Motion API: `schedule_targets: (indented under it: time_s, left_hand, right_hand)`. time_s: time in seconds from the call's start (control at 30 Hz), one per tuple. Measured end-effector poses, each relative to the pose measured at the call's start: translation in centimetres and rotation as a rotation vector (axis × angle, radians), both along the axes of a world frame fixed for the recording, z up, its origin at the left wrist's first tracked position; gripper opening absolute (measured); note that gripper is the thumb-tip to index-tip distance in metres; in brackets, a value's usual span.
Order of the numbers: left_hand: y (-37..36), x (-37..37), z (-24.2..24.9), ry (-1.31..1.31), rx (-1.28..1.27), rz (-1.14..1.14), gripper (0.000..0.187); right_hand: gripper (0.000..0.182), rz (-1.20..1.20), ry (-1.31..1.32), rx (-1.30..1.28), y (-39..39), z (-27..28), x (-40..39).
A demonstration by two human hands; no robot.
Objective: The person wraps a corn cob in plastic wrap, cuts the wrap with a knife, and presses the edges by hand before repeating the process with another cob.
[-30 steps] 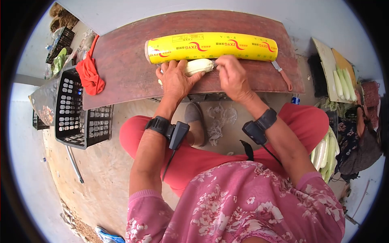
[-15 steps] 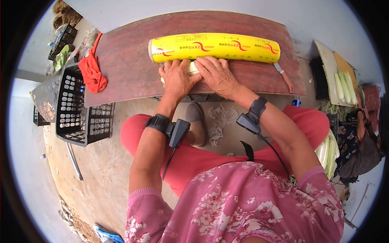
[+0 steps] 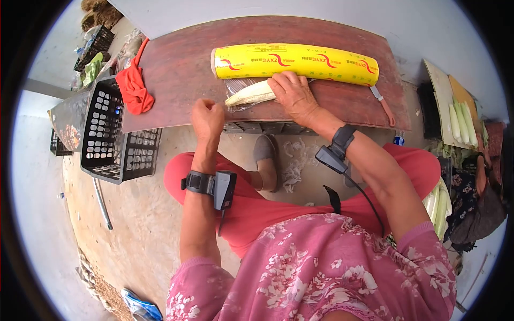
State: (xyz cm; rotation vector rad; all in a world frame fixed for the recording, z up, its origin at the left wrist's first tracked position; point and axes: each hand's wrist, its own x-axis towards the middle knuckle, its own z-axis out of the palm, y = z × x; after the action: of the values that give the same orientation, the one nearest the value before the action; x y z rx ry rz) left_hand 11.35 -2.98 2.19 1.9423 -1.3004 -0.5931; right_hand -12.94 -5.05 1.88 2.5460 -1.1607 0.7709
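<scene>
A pale, long vegetable (image 3: 251,93) lies on clear film (image 3: 238,84) on the reddish wooden table, just in front of the yellow printed film roll (image 3: 294,61). My right hand (image 3: 296,96) rests over the vegetable's right end, its fingers bent against it and close to the roll. To the left, at the table's front edge, my left hand (image 3: 208,119) is closed in a fist, apart from the vegetable; what it holds, if anything, is hidden.
A knife with a pink handle (image 3: 386,109) lies right of the roll. A red cloth (image 3: 134,88) hangs over the table's left side by a black crate (image 3: 107,134). At the right, pale long vegetables (image 3: 463,123) lie on a board, near another person's arm (image 3: 481,174).
My left hand has moved left off the vegetable and closed, uncovering the vegetable's left end and the film. My right hand stays on the right end. The whole view has shifted slightly.
</scene>
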Motion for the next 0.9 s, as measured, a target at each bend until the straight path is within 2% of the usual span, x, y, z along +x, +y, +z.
schedule_targets:
  time_s: [0.07, 0.17, 0.2, 0.27, 0.37, 0.6, 0.67, 0.8, 0.9]
  left_hand:
    - [0.1, 0.1, -1.1, 0.066, 0.151, -0.072, 0.027]
    - [0.0, -1.3, -0.3, -0.031, 0.233, -0.057, 0.024]
    - [0.0, -1.5, 0.0, -0.049, 0.273, -0.058, 0.024]
    - [-0.4, -1.4, -1.0, -0.071, 0.271, -0.035, 0.025]
    - [-0.4, -1.7, -1.0, -0.114, 0.268, -0.003, 0.023]
    - [-0.2, -1.3, -1.1, -0.182, 0.201, -0.076, 0.021]
    - [-0.5, -0.4, -2.0, 0.071, 0.25, -0.062, 0.02]
    - [0.3, -1.0, 0.5, 0.589, 0.249, 0.084, 0.016]
    - [-0.4, -0.3, 0.3, 0.912, 0.25, 0.085, 0.013]
  right_hand:
    - [0.033, 0.01, -0.008, -0.003, 0.1, 0.1, -0.1]
    - [0.044, -0.011, 0.054, 0.195, 0.3, 0.5, -0.4]
    - [0.044, -0.01, 0.053, 0.19, 0.2, 0.4, -0.4]
    - [0.043, -0.007, 0.051, 0.178, 0.2, 0.2, -0.3]
    - [0.033, 0.004, 0.008, -0.004, 0.1, 0.1, -0.2]
    - [0.033, -0.007, 0.038, -0.031, 0.0, 0.0, -0.1]
    - [0.032, -0.016, 0.043, -0.028, 0.0, 0.0, -0.1]
    - [0.032, -0.025, 0.047, -0.024, 0.0, 0.1, -0.1]
    - [0.031, -0.023, 0.042, -0.008, 0.0, 0.2, 0.0]
